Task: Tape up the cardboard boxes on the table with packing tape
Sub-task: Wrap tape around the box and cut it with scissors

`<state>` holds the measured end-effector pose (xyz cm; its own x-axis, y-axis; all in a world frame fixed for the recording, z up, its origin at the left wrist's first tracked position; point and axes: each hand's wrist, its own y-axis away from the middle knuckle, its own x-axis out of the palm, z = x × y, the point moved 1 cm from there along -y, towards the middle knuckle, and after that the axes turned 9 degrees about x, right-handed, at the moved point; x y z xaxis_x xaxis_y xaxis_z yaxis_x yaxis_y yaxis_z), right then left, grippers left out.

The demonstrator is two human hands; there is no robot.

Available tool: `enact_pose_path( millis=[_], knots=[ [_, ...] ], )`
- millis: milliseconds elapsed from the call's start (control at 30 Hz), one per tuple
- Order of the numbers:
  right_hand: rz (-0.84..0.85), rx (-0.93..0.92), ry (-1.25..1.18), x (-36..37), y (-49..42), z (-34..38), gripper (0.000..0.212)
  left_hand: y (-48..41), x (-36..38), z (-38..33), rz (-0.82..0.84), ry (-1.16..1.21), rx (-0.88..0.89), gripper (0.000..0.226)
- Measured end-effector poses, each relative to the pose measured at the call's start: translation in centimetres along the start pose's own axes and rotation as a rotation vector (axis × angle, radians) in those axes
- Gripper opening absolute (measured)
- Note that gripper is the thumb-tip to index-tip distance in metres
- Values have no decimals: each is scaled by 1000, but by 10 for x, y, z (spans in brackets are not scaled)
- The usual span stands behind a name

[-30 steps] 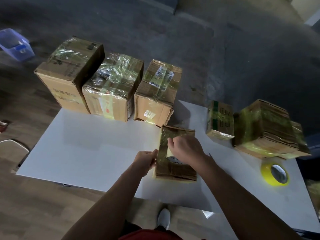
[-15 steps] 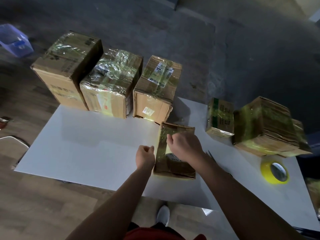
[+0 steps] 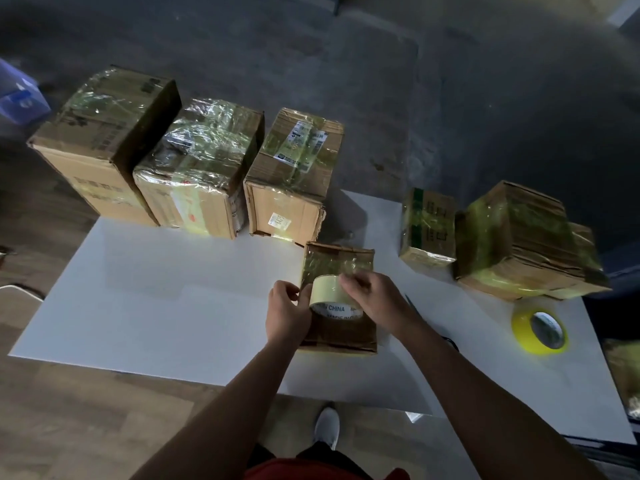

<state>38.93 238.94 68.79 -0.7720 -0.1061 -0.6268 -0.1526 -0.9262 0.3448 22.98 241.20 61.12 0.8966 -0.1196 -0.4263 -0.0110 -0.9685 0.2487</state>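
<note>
A small flat cardboard box point(image 3: 341, 336) lies on the white table point(image 3: 166, 306) in front of me, its top covered in shiny tape. Over it I hold a pale tape roll point(image 3: 329, 294) printed "CHINA". My left hand point(image 3: 285, 315) grips the roll's left side. My right hand point(image 3: 375, 299) pinches at the tape on the roll's upper right. Three bigger taped boxes, left point(image 3: 100, 140), middle point(image 3: 204, 161) and right point(image 3: 294, 171), line the table's far left edge.
A small taped box point(image 3: 427, 226) and a large taped stack of cardboard point(image 3: 523, 240) sit at the right. A yellow tape roll point(image 3: 540, 330) lies near the right edge. A blue bin point(image 3: 19, 95) stands on the floor, far left. My shoe point(image 3: 327, 427) shows below the table.
The tape roll, earlier hidden under my right hand, now stands tilted up between both hands. My left hand moved from the box's edge onto the roll.
</note>
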Motion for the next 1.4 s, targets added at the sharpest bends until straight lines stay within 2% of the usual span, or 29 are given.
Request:
enact_pose_path(
  millis=[133, 233, 367, 400, 467, 533, 567, 667, 833, 1033, 1100, 1167, 1233, 1300, 1400],
  knots=[
    [-134, -103, 106, -20, -2, -2, 37, -3, 1, 0, -6, -19, -2, 26],
    [-213, -205, 271, -35, 6, -7, 42, -2, 2, 0, -21, -26, -2, 26],
    [-256, -162, 364, -34, 6, 1, 47, 3, -2, -9, -50, -77, 40, 27],
    [-246, -140, 366, -33, 5, 2, 48, 5, -6, -12, -88, -140, 105, 25],
    [-223, -107, 368, -31, 4, 3, 51, 12, -15, -19, -119, -320, 385, 26],
    [-210, -93, 375, -26, 4, 6, 51, 24, -17, -21, 28, -474, 732, 38],
    [-209, -89, 379, -25, 3, 8, 50, 31, -15, -19, 137, -513, 815, 47],
    [-190, -100, 352, -28, 1, 3, 47, 44, -8, -9, 365, -605, 706, 69],
    [-61, -54, -76, -30, 8, -21, 34, 44, -5, -4, 401, -882, 714, 76],
    [-185, -179, 88, -45, 11, -24, 48, 43, -8, -6, 447, -1042, 690, 84],
    [-212, -202, 205, -44, 11, -19, 45, 44, -4, -13, 445, -1073, 685, 87],
    [-206, -191, 309, -39, 8, -10, 43, 46, 5, -22, 435, -1045, 738, 83],
    [-223, -170, 365, -34, 5, -3, 41, 48, 14, -25, 493, -975, 772, 86],
    [-227, -166, 343, -34, 5, -4, 43, 49, 19, -22, 521, -978, 783, 96],
    [-140, -122, 112, -39, 10, -17, 43, 48, 18, -16, 524, -1014, 821, 104]
  ],
)
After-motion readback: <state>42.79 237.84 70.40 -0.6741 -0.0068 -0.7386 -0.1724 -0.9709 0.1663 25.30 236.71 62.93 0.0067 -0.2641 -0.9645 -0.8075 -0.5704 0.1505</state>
